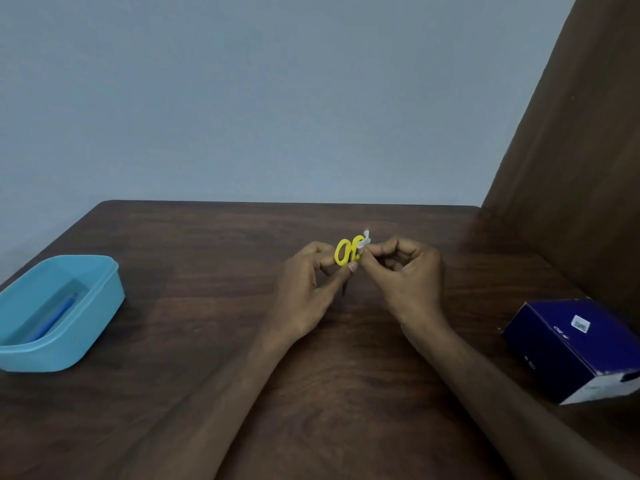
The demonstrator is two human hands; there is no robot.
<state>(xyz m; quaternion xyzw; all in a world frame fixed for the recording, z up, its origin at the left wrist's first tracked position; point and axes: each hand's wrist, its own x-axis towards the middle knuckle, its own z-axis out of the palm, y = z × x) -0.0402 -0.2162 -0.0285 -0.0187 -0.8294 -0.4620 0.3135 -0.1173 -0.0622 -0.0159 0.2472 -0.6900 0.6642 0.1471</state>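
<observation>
Scissors (344, 252) with yellow handle loops sit above the middle of the table (207, 254), held loops-up with the dark blade tips pointing down toward the wood. Your left hand (304, 292) pinches the loops between thumb and fingertips. Your right hand (408, 271) pinches a small white scrap (365, 239), tape or paper by the look of it, stuck to the right-hand loop.

Judge the scissors as light and rigid, with smooth plastic loops that can twist in a loose pinch, so take hold across both loops and keep away from the blades. The scrap looks thin and soft and is likely to tear; pull it slowly from close to where it sticks.

You have open table on every side of your hands. A blue tub (104, 306) with a blue pen (55, 318) inside stands well apart at the left edge. A dark blue box (571, 344) lies well apart on the right, near the wooden panel (571, 150) that closes off that side. The far table edge meets the wall.
</observation>
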